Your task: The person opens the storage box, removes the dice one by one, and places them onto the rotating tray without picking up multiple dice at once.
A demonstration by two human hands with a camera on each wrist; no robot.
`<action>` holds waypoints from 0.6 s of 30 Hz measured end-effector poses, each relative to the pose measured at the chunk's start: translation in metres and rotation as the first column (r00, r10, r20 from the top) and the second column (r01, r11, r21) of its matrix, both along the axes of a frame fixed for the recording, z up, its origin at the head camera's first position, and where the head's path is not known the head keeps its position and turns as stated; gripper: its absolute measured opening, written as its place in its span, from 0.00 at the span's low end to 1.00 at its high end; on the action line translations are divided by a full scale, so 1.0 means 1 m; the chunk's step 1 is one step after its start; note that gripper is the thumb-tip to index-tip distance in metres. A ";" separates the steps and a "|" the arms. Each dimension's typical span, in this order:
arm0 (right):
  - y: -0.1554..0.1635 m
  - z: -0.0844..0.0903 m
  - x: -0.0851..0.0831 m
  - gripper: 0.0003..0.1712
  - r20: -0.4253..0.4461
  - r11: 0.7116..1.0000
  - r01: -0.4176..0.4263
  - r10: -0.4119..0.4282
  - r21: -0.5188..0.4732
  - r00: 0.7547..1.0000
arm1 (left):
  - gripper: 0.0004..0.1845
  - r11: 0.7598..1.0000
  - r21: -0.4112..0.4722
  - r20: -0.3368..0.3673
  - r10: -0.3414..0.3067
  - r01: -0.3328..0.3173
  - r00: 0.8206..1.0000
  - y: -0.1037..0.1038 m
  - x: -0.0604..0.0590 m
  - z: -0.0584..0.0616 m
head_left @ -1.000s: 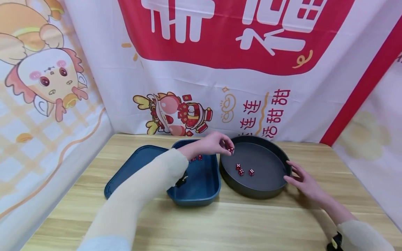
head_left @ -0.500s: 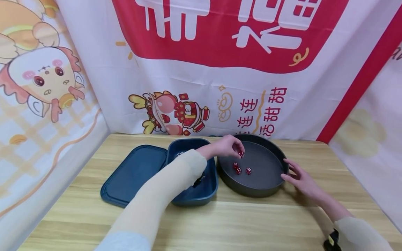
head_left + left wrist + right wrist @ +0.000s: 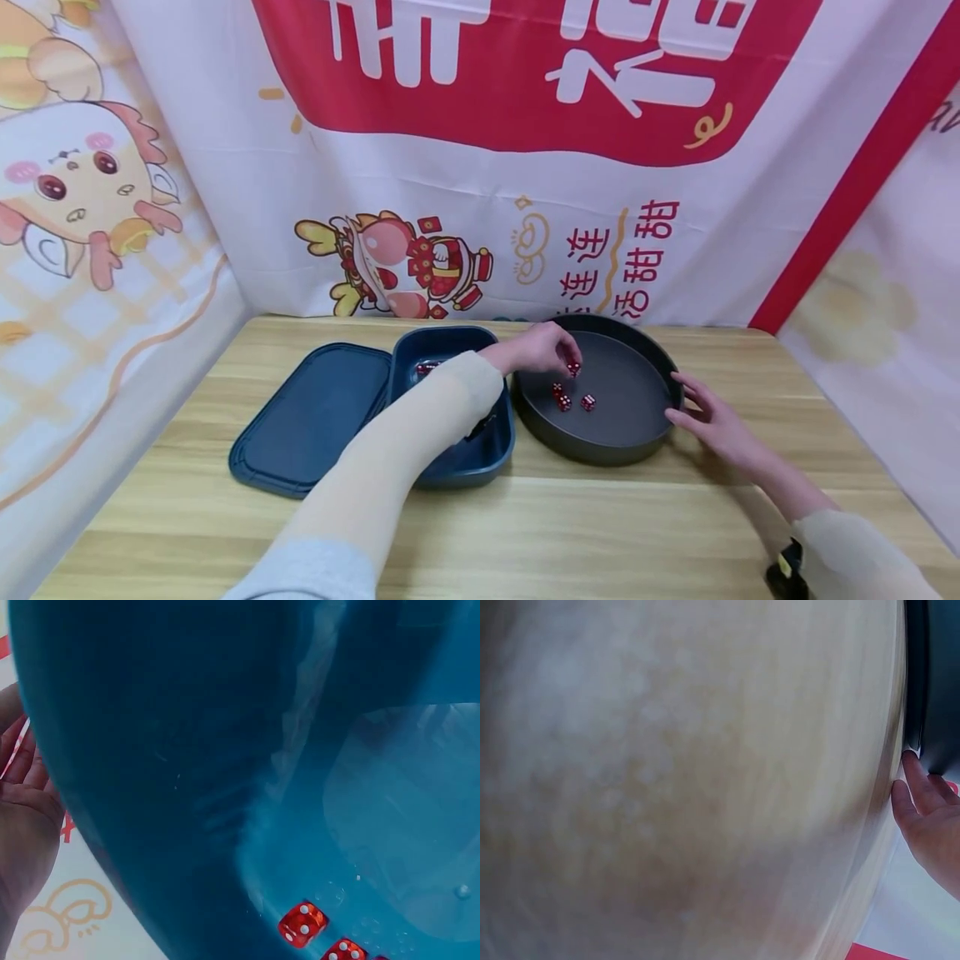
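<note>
My left hand (image 3: 542,347) pinches a red die (image 3: 573,368) with white pips, over the left part of a round dark grey pan (image 3: 600,454). Several dice are in that pan: one loose die (image 3: 588,402) lies apart, while another die (image 3: 565,403) sits close against its neighbour (image 3: 557,389). At the pan's right side, my right hand (image 3: 712,425) touches the rim with fingers and thumb spread. Under my left forearm stands a blue box (image 3: 465,477); red dice (image 3: 303,925) lie inside it in the left wrist view. My sleeve hides part of the box.
A dark blue lid (image 3: 311,421) lies left of the box, against its side. Everything stands on a wooden table (image 3: 570,533). Behind the table hangs a white and red printed cloth (image 3: 450,183), with further cloth at both sides.
My left hand has moved right, from the pan's left edge to over its inside, and slightly down with the die. The right hand stays at the rim. The head view has shifted slightly.
</note>
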State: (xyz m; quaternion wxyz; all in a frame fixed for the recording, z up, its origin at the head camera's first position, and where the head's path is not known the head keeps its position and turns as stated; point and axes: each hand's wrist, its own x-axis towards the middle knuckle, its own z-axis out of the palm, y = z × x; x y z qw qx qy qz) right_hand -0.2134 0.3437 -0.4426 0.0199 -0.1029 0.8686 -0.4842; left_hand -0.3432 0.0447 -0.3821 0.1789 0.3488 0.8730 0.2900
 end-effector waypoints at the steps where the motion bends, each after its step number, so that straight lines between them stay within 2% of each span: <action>1: 0.000 0.000 0.000 0.39 0.002 1.000 0.002 -0.002 0.000 1.000 | 0.09 1.000 -0.006 -0.001 0.000 0.000 1.000 0.001 -0.001 -0.002; 7: 0.001 -0.002 -0.002 0.38 0.014 1.000 0.008 -0.009 0.002 1.000 | 0.09 1.000 -0.013 0.003 -0.025 0.025 1.000 0.007 -0.004 -0.009; 18: 0.001 -0.002 -0.003 0.39 0.030 1.000 0.015 -0.015 -0.005 0.999 | 0.11 0.999 -0.036 -0.003 -0.034 0.034 0.999 0.010 -0.001 -0.009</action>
